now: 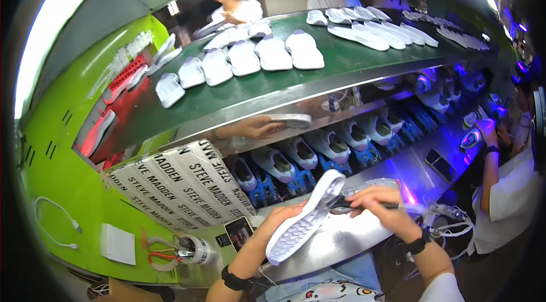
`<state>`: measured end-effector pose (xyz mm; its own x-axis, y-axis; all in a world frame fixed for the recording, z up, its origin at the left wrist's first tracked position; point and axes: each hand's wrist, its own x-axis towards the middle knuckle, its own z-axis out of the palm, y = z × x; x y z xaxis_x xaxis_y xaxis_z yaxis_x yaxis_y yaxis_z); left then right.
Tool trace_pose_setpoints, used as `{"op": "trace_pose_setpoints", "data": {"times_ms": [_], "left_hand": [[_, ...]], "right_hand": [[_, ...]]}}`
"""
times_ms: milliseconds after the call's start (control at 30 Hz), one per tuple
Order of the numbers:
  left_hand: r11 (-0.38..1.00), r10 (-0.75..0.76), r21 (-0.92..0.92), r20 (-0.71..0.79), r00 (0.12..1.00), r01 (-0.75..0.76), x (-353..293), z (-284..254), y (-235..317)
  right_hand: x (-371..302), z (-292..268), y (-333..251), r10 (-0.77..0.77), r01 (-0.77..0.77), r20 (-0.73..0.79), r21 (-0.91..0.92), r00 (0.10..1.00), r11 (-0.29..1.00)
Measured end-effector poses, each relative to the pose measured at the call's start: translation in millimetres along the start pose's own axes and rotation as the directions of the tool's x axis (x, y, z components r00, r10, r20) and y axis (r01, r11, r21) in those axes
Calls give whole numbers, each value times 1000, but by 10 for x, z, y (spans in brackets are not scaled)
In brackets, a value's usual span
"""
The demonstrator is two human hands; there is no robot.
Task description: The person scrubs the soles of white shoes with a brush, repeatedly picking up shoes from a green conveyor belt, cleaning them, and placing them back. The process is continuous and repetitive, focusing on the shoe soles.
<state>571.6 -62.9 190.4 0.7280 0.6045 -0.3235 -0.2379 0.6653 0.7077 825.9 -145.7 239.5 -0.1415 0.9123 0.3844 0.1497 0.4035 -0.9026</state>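
Observation:
Tilted over the metal bench is a white shoe sole (pixel 304 225), its textured inner side facing up. My left hand (pixel 280 219) is closed around the sole's left edge. Pinched in my right hand (pixel 382 204) is a dark-handled brush (pixel 341 202), whose tip meets the inside of the sole near its upper part. Behind the right hand, a second sole (pixel 372 183) lies on the bench, partly hidden. Several white and pale blue shoes (pixel 336 145) stand in a row on blue racks beyond my hands.
Rows of white soles (pixel 244 57) rest on the green upper belt (pixel 239 89). At left are a taped carton (pixel 176 188), a phone (pixel 240 231) and a cup of tools (pixel 193 249). Another phone (pixel 439 165) lies at right, near a co-worker's arm (pixel 490 160). More people sit across the belt.

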Motion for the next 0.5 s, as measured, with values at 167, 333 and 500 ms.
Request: {"op": "trace_pose_setpoints", "data": {"times_ms": [167,333,500], "left_hand": [[743,669,60,-59,741,-667,-752,158,1220],[617,772,69,-247,586,-784,-862,-459,2509],[272,759,686,-584,288,675,-771,-910,3765]], "right_hand": [[35,-1,-178,-139,158,-74,457,987,876],[-113,-153,-18,-55,147,-249,369,967,918],[-340,-2,154,140,29,-297,501,945,865]]}}
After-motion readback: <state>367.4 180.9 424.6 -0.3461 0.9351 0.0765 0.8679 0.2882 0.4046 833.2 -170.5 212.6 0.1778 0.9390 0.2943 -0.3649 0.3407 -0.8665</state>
